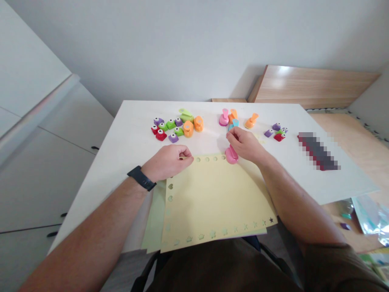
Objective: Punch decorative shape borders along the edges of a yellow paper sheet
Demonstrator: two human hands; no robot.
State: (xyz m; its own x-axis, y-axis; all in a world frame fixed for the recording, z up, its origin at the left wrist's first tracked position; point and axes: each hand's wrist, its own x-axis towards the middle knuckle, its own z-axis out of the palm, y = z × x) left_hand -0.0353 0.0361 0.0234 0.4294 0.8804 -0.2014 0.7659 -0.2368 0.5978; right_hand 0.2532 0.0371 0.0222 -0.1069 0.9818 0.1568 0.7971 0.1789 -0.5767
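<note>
A large pale-yellow sheet of paper (217, 192) lies before me, with small shapes such as hearts, crowns, flowers and stars punched along its edges. My left hand (170, 162) is closed on the sheet near its far left corner, thumb and fingers pinched together. At the sheet's far edge sits a pink craft punch (231, 155). Just beyond and above that punch is my right hand (244, 142), its fingers curled and closed. Whether anything is between those fingertips is too small to make out. The hand partly overlaps a blue punch (233, 123) behind it.
Several small purple, green and red punches (165, 129) cluster at back left beside orange punches (193, 125). A pink punch (224, 117) and an orange punch (251, 120) stand farther back. More small punches (278, 132) and a blurred dark item (319, 152) lie right.
</note>
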